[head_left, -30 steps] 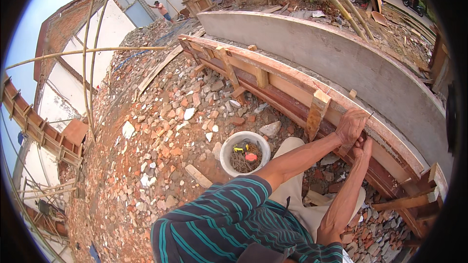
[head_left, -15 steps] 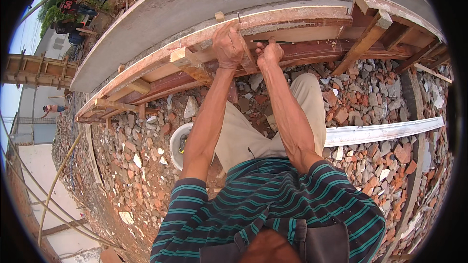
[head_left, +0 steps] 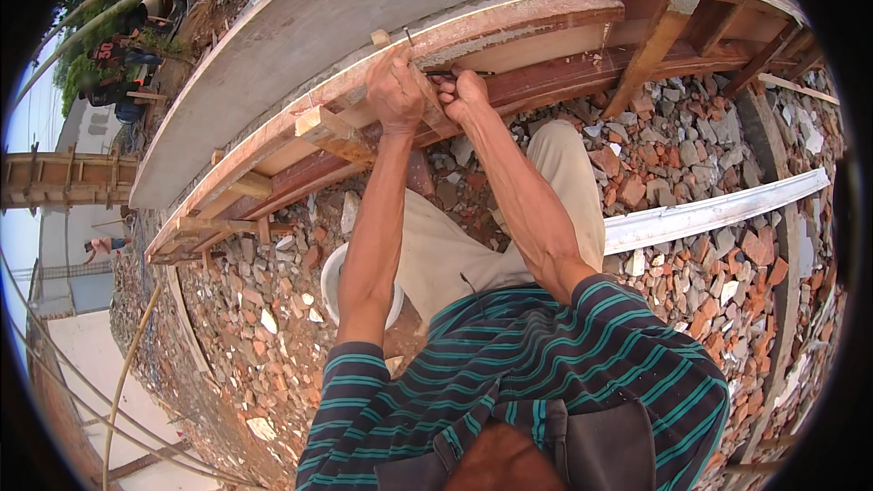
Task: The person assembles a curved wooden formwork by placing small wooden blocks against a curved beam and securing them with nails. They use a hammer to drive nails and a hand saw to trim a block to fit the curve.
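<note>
Wooden formwork (head_left: 473,45), a curved run of rough reddish planks with pale, cement-smeared upper edges, lies along the foot of the grey concrete wall (head_left: 300,27), and both hands meet on it. From the head view, both forearms stretch straight up from the striped teal shirt to the formwork's top plank. The left hand (head_left: 396,91) lies palm down, fingers curled over a short wooden block (head_left: 427,95) set against the plank. The right hand (head_left: 466,91), just beside it, has its fingers closed narrowly around a thin dark tool (head_left: 459,73); its kind is too small to tell. Below the formwork lies loose brick rubble (head_left: 691,145), with a white bucket (head_left: 332,282) under the left forearm and a pale curved strip (head_left: 718,209) across the rubble.
</note>
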A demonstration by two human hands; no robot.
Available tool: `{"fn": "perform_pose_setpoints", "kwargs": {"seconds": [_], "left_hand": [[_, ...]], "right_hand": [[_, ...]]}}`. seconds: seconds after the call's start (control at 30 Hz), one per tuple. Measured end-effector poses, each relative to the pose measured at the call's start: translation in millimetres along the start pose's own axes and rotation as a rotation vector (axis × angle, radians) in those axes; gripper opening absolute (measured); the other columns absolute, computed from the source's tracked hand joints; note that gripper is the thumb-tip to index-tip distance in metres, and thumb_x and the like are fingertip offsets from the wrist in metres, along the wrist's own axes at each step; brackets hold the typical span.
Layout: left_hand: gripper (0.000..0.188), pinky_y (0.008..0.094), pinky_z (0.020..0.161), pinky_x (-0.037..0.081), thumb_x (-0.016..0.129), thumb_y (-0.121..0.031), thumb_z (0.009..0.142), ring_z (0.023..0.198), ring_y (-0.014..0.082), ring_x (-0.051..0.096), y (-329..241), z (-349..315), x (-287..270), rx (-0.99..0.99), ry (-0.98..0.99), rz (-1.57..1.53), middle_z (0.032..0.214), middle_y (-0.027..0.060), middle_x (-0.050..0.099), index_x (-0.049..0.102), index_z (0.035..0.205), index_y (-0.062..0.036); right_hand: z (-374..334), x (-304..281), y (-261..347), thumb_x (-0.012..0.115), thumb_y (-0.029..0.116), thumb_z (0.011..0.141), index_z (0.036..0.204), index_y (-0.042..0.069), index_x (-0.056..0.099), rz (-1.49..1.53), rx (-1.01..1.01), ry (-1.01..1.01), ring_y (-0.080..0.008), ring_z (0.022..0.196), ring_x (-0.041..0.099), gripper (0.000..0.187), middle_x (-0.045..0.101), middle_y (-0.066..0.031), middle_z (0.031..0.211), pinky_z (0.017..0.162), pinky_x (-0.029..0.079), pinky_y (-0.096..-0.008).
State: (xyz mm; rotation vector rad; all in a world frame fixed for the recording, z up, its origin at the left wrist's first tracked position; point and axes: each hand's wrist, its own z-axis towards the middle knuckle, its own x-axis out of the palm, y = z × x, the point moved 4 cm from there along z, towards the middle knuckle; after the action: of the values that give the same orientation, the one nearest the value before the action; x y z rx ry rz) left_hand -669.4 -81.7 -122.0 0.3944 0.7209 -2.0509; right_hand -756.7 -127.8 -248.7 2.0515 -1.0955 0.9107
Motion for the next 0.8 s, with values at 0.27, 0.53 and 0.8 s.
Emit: {"fn": "perform_pose_setpoints", "kwargs": {"seconds": [0.27, 0.53, 0.8], "left_hand": [[0.038, 0.0434, 0.098, 0.041, 0.038, -0.016, 0.098, 0.104, 0.0332, 0.064, -1.3, -1.0, -3.9, 0.009, -0.032, 0.009, 0.101, 0.0164, 0.072, 0.072, 0.097, 0.0012], [0.058, 0.0471, 0.119, 0.009, 0.038, -0.028, 0.101, 0.147, 0.0396, 0.009, -43.5, -29.2, 14.6, -0.133, 0.191, -0.045, 0.156, 0.0225, 0.02, 0.024, 0.149, 0.0012], [0.078, 0.0397, 0.12, 0.007, 0.033, -0.048, 0.103, 0.149, 0.0314, 0.002, -70.5, -48.1, -1.5, -0.452, 0.407, -0.912, 0.159, 0.0244, 0.004, 0.007, 0.151, 0.0068]], "right_hand": [[-63.7, -17.3, 15.6, 0.047, 0.016, 0.096, 0.086, 0.003, 0.051, -0.34, -0.453, -0.043, -0.0129, 0.055, 0.051, 0.016, 0.059, -0.0098, 0.075, 0.048, 0.042, -0.0275], [-129.5, -19.9, 3.2, 0.048, 0.002, 0.084, 0.11, -0.004, 0.059, -0.919, -0.991, 0.144, -0.0192, 0.08, 0.06, 0.028, 0.064, -0.0108, 0.084, 0.075, 0.049, -0.0334], [-142.4, -58.5, 51.8, 0.072, 0.028, 0.09, 0.112, 0.0, 0.06, -0.971, -0.948, 0.196, -0.0082, 0.07, 0.054, 0.037, 0.061, -0.0009, 0.08, 0.059, 0.043, -0.0241]]}}
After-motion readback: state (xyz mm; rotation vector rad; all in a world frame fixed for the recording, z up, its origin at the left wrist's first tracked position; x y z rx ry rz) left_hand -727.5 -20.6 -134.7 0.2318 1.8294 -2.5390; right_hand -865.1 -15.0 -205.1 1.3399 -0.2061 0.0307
